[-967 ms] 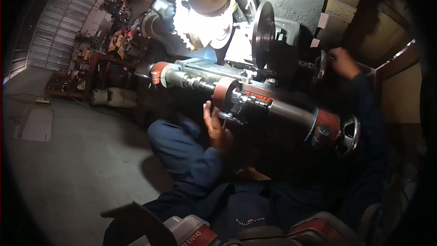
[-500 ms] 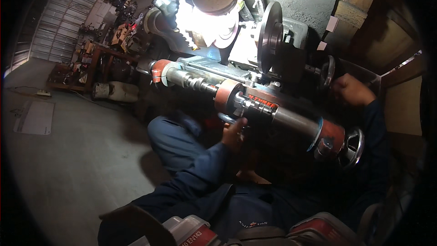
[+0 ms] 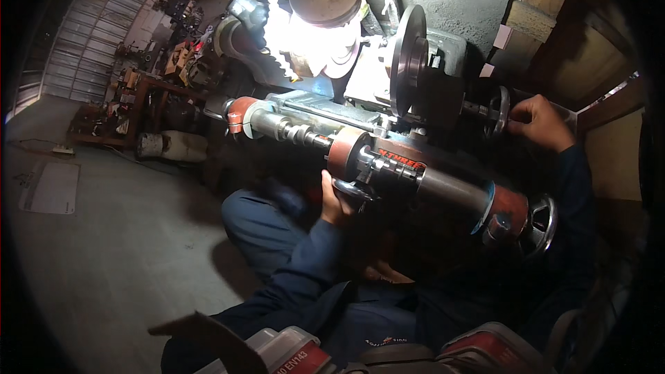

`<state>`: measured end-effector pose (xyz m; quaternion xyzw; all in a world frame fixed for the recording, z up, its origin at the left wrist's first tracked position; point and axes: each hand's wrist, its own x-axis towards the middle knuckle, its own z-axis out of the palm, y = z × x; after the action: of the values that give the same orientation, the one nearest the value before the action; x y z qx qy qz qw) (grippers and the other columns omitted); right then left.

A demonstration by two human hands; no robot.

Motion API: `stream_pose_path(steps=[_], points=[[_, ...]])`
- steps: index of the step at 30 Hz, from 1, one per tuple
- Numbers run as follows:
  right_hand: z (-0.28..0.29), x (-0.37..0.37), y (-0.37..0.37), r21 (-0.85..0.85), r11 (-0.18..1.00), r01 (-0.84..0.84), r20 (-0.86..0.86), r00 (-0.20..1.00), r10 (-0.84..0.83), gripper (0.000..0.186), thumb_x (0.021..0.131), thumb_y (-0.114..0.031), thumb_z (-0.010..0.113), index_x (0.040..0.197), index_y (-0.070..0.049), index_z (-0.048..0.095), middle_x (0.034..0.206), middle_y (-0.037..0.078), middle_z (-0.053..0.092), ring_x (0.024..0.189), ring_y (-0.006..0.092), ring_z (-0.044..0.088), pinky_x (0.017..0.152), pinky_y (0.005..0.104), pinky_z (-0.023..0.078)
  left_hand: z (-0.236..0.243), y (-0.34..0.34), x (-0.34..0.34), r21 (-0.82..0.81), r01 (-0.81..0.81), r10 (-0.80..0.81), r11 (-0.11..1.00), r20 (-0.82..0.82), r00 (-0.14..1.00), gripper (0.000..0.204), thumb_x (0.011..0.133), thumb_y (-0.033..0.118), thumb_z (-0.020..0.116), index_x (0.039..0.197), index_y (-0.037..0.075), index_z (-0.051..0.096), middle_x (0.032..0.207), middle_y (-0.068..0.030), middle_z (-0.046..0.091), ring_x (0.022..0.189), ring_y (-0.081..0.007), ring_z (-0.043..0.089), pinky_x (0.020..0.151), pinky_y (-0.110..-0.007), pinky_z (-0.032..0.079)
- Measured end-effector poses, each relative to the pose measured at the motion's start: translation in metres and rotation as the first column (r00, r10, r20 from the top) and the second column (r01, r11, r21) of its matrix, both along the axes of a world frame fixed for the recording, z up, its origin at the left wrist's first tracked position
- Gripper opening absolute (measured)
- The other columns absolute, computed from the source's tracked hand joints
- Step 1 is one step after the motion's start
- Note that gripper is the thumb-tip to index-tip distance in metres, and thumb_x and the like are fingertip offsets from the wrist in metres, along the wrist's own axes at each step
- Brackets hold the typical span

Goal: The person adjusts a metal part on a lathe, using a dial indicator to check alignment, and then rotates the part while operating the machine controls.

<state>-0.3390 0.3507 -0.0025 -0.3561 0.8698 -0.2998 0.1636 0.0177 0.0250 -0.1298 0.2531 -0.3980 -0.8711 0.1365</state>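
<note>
Before me stands a grinding machine with a long steel spindle holding a camshaft-like lobed shaft (image 3: 299,134). My left hand (image 3: 334,202) is closed at the left rim of a small chrome handwheel (image 3: 356,190), one digit pointing up; the wheel hides the other fingers in part. This wheel sits below an orange-red round housing (image 3: 348,152). On the far right, my right hand (image 3: 542,125) has curled fingers at the rim of another handwheel (image 3: 500,112), beside a dark machine block. A large grinding disc (image 3: 407,62) stands upright between the lamp and that wheel.
A bright work light (image 3: 315,45) glares over the machine bed. A third spoked handwheel (image 3: 542,226) ends the steel cylinder (image 3: 454,192) at right. Cluttered parts fill a wooden bench (image 3: 149,90) at far left, and a white sheet (image 3: 50,187) lies on the floor.
My left hand has shifted from the right side of the small handwheel to its left rim. My right hand has risen slightly at its wheel.
</note>
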Motion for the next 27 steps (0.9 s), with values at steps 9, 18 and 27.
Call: stream_pose_path(steps=[9, 18, 27], points=[[-0.071, -0.016, -0.02, 0.421, 0.877, -0.233, 0.174, 0.969, 0.174, 0.022, 0.089, -0.018, 0.067, 0.105, -0.004, 0.072, 0.11, 0.018, 0.071, 0.099, 0.0295, 0.068, 0.085, 0.0394, 0.052, 0.001, -0.045, 0.014, -0.021, 0.375, -0.322, 0.927, 0.473, 0.82, 0.079, 0.082, 0.058, 0.069, 0.133, 0.002, 0.045, 0.119, -0.0157, 0.058, 0.106, -0.0278, 0.061, 0.086, -0.041, 0.053], [-0.086, -0.022, 0.0, 0.321, 0.911, -0.258, -0.035, 0.958, 0.284, 0.026, 0.09, -0.015, 0.062, 0.112, -0.001, 0.069, 0.107, 0.02, 0.071, 0.101, 0.0337, 0.067, 0.089, 0.0432, 0.052, 0.081, -0.005, -0.005, -0.116, 0.226, -0.139, 0.967, 0.504, 0.853, 0.077, 0.094, 0.071, 0.029, 0.14, 0.012, 0.047, 0.122, -0.0135, 0.061, 0.111, -0.0297, 0.06, 0.099, -0.051, 0.048], [-0.007, 0.01, -0.002, 0.423, 0.851, -0.31, 0.173, 0.95, 0.26, 0.029, 0.081, -0.026, 0.074, 0.1, -0.004, 0.075, 0.089, 0.016, 0.072, 0.083, 0.0253, 0.069, 0.078, 0.0399, 0.053, 0.06, 0.016, -0.028, 0.472, 0.124, -0.157, 0.873, 0.031, 0.987, 0.069, 0.097, 0.062, 0.038, 0.141, 0.01, 0.047, 0.135, -0.0146, 0.057, 0.122, -0.0382, 0.056, 0.104, -0.06, 0.043]])
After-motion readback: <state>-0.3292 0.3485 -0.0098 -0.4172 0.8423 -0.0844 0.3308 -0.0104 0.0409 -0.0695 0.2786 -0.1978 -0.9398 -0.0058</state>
